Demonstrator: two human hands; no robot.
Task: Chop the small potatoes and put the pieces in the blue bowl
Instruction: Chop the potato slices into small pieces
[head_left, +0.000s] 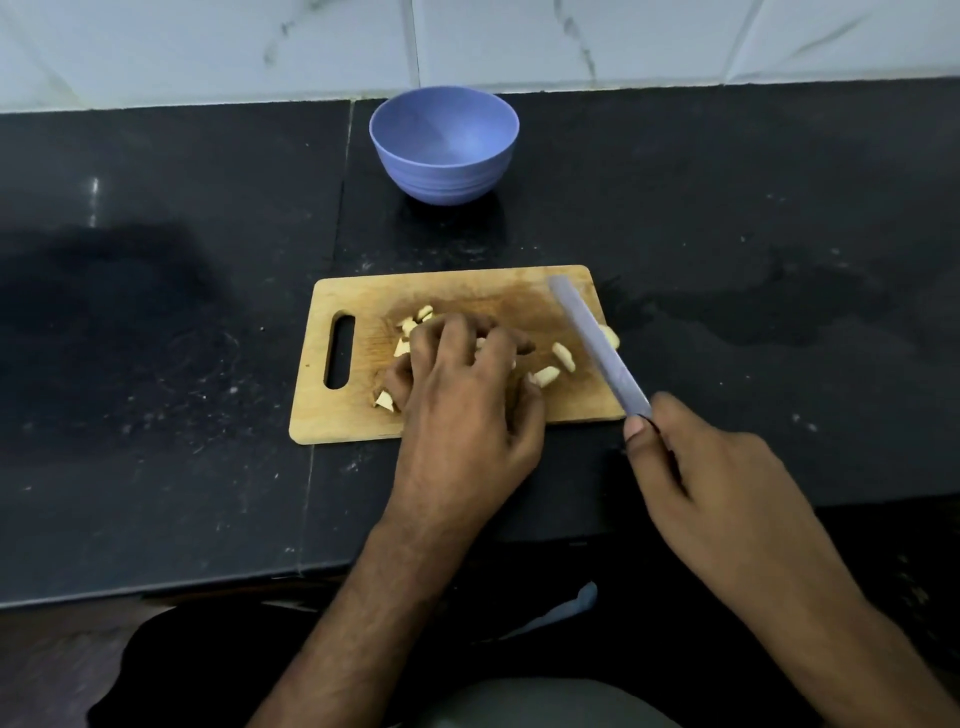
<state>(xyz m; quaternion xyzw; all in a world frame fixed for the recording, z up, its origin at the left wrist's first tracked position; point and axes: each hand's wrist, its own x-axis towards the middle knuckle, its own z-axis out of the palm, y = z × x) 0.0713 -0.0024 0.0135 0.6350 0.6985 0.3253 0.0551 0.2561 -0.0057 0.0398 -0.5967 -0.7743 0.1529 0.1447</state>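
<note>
A: Where are the potato pieces (563, 357) found, relative to the 2 hands?

B: They are scattered on the cutting board (358, 415). Most lie under and just beyond the left hand (462, 410), whose fingers (457, 332) are curled down over the pile, apparently gathering it; whether anything is actually pinched cannot be told, since the palm side is hidden. A few more pieces are left to the right of that hand, between it and the knife (597, 348), and 1 lies at the board's right edge, partly behind the blade.

A: And the right hand (727, 483)?

B: The knife handle is gripped by it, off the board's near right corner. The blade is laid slanting across the board's right side, its long axis running from the near right toward the far left.

A: Which relation is the coming move judged to depend on?

B: The blue bowl (444, 179) is set on the counter (156, 312) straight beyond the board, well apart from it, and no pieces can be seen inside it. The left hand is the nearer one and is free of the knife, so a forward carry by that hand is what would be expected. The stray pieces by the blade would be left for another pass, or could be pushed leftward with the blade.
</note>
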